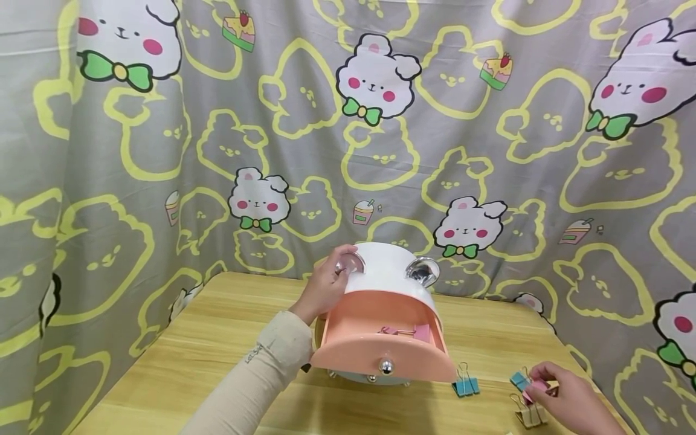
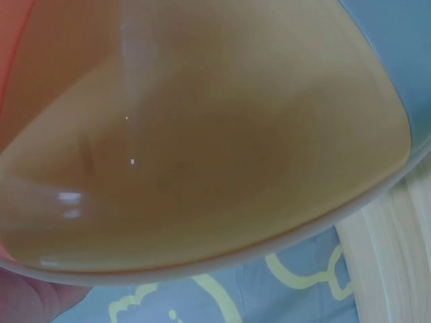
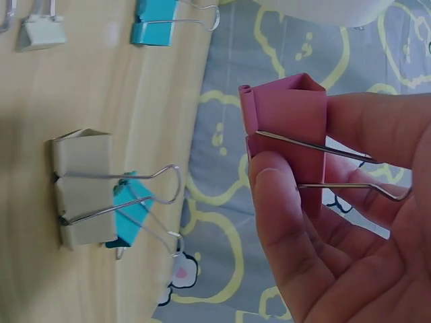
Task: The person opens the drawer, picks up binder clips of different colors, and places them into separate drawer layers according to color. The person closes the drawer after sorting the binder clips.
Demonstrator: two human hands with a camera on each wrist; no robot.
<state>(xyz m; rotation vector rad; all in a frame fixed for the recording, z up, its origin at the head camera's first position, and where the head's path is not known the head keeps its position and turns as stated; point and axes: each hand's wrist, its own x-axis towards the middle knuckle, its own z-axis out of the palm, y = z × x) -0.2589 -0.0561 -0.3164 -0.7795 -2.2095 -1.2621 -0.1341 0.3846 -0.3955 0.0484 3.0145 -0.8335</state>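
Note:
A white desktop drawer box with silver ears stands on the table. Its peach drawer, with a round silver knob, is pulled out, and a pink binder clip lies inside. My left hand holds the box by its left ear; the left wrist view shows mostly a glossy tan surface. Between thumb and fingers, my right hand pinches another pink binder clip above the right side of the table. Near that hand are a beige binder clip and a blue binder clip.
Another blue binder clip lies just right of the drawer front. A small pale binder clip appears at the top left of the right wrist view. Behind the wooden table hangs a grey patterned curtain.

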